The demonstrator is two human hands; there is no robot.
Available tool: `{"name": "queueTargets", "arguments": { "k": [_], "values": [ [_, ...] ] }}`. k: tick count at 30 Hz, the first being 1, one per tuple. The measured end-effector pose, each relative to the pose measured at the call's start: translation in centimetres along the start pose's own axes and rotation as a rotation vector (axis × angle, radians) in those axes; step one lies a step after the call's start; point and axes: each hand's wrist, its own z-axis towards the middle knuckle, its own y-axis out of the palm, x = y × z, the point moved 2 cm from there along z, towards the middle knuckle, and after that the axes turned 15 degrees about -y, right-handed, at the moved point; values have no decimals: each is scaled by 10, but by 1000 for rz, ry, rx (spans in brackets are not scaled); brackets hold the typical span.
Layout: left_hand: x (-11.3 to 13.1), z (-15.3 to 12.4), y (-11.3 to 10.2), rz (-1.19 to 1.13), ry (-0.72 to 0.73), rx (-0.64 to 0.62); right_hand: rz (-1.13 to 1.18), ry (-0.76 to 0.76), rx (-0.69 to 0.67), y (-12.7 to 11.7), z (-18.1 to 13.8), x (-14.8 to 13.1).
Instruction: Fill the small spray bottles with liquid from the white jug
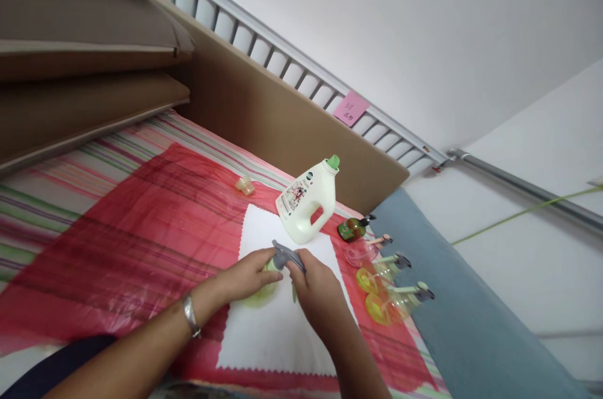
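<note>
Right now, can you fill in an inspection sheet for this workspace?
Surface: translucent red plastic sheet over striped fabric; white zigzag-edged cloth on top
In hand: yellow-green clear bottle with grey trigger head
Clutter: white plastic jug with green cap, green-brown pump bottle, pink-tinted spray bottle, two yellow-tinted spray bottles
Hands: left hand at bottle's neck, right hand on trigger head
Cables: thin green line, possibly cord
Surroundings: brown board, pink paper note, white wall

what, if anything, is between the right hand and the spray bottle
Nothing visible: the right hand is on the grey top of the spray bottle, and the left hand holds it just below. The white jug stands beyond both hands; the other bottles are off to the right.
</note>
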Motion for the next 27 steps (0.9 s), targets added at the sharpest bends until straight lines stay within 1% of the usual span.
{"name": "queueTargets", "arguments": {
  "k": [1,4,5,6,9,10,12,16,18,21,23,25,27],
  "values": [
    [-1,1,0,9,-1,21,1,-1,-3,0,0,0],
    [-2,3,-2,35,-15,153,-6,-1,-3,-1,0,-1],
    [-1,2,-2,30,-16,163,-10,-2,-4,-1,0,-1],
    [0,2,-2,19,-10,139,-14,-2,-4,-1,0,-1],
    [3,0,-2,-7,14,10,-14,-1,-13,-2,0,0],
    [3,0,-2,-3,15,-8,-12,-1,-17,-2,0,0],
    [1,1,-2,5,4,23,-10,0,-20,-2,0,-1],
    [-2,2,0,-18,-6,151,-7,-8,-20,-3,0,-1],
    [0,1,0,-32,5,125,-7,-23,-23,-3,1,0],
    [2,-1,-1,-29,25,-4,-24,-53,-26,-5,1,0],
    [1,-1,-2,-24,16,-17,-4,-80,-22,-8,1,0],
    [-1,0,-3,-53,9,28,85,-105,28,-12,1,2],
    [-1,1,-2,-130,28,51,227,-107,169,-17,0,7]
  ]
}}
